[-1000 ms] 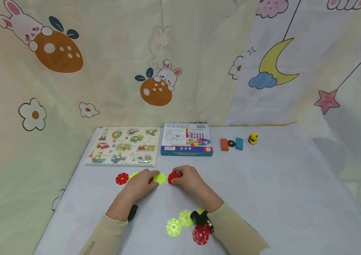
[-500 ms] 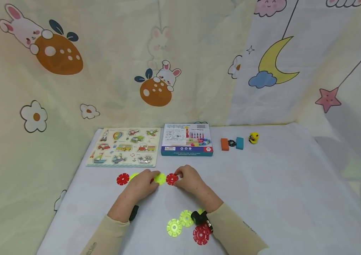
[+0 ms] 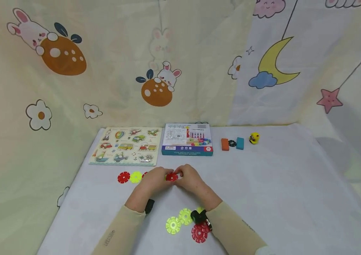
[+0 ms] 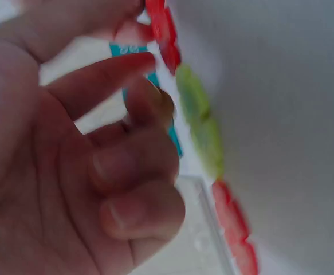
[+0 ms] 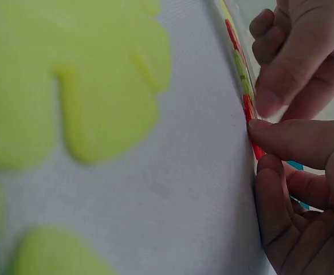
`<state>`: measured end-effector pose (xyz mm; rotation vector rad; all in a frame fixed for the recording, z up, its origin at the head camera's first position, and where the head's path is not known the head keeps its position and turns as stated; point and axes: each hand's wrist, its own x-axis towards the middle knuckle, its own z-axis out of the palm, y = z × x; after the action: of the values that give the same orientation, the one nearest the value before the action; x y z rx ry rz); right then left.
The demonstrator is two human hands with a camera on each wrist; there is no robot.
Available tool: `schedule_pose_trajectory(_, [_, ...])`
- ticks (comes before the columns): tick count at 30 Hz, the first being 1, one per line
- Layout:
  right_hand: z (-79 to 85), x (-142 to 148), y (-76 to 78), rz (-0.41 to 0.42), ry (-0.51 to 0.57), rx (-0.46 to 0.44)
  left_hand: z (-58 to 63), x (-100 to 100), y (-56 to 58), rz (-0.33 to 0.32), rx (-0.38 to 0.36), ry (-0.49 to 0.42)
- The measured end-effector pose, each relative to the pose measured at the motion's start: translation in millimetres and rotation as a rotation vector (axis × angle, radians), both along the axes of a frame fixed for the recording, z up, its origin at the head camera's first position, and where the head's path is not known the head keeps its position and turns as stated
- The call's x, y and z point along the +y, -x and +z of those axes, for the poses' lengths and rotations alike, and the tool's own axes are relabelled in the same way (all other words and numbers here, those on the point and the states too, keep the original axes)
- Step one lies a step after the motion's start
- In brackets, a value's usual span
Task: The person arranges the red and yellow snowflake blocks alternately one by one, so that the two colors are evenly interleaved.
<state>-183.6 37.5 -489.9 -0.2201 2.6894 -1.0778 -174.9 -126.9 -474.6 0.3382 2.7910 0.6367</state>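
A row of notched interlocking discs lies flat on the white cloth in the head view: a red disc (image 3: 123, 177), a yellow disc (image 3: 135, 177), then another red disc (image 3: 145, 174) half hidden by my left hand (image 3: 155, 181). At the right end, my right hand (image 3: 190, 179) pinches the end red disc (image 3: 171, 176) by its right side; thumb and finger meet on it in the right wrist view. My left thumb and index finger grip the same disc from the left. A yellow disc (image 4: 201, 120) beside it shows in the left wrist view but is mostly covered from above.
Loose yellow discs (image 3: 173, 225) and red discs (image 3: 199, 233) lie near my right wrist, partly under its camera. Behind the row are a picture puzzle board (image 3: 126, 146) and a flat box (image 3: 186, 139). Orange (image 3: 225, 144) and blue blocks (image 3: 240, 143) and a yellow duck (image 3: 254, 138) stand right.
My right hand has set the end red disc beside the yellow one and keeps hold of it. My left hand has slid right, from the yellow disc to that red disc.
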Motion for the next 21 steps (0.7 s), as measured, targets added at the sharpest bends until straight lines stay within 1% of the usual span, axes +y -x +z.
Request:
schedule_pose_trajectory(3, [-1.4, 3, 0.3, 0.016, 0.019, -0.007, -2.3, 4, 2.1, 0.015, -0.034, -0.006])
schedule_pose_trajectory(7, [1.4, 9, -4.4, 0.031, 0.085, -0.018, -6.1, 1, 3.2, 0.028, -0.047, -0.035])
schedule_pose_trajectory(9, [5.3, 12, -11.6, 0.029, 0.117, -0.026, -8.2, -1, 4.1, 0.017, -0.045, -0.054])
schedule_pose_trajectory(11, [10.5, 15, -22.2, 0.034, 0.137, -0.028, -10.0, -3, 5.0, 0.004, -0.049, -0.068])
schedule_pose_trajectory(13, [16.4, 17, -34.7, 0.064, 0.146, -0.025, -11.5, -3, 6.2, -0.004, -0.050, -0.073])
schedule_pose_trajectory(15, [22.0, 19, -47.9, 0.135, 0.151, -0.021, -12.9, -4, 6.9, -0.006, -0.049, -0.072])
schedule_pose_trajectory(18, [26.5, 19, -68.5, 0.273, 0.149, -0.033, -14.2, -5, 7.5, -0.004, -0.048, -0.066])
schedule_pose_trajectory(20, [26.8, 18, -82.2, 0.360, 0.117, -0.051, -14.4, -6, 7.7, -0.007, -0.048, -0.064])
schedule_pose_trajectory(21, [25.8, 16, -88.7, 0.396, 0.083, -0.054, -14.4, -5, 7.9, -0.010, -0.047, -0.065])
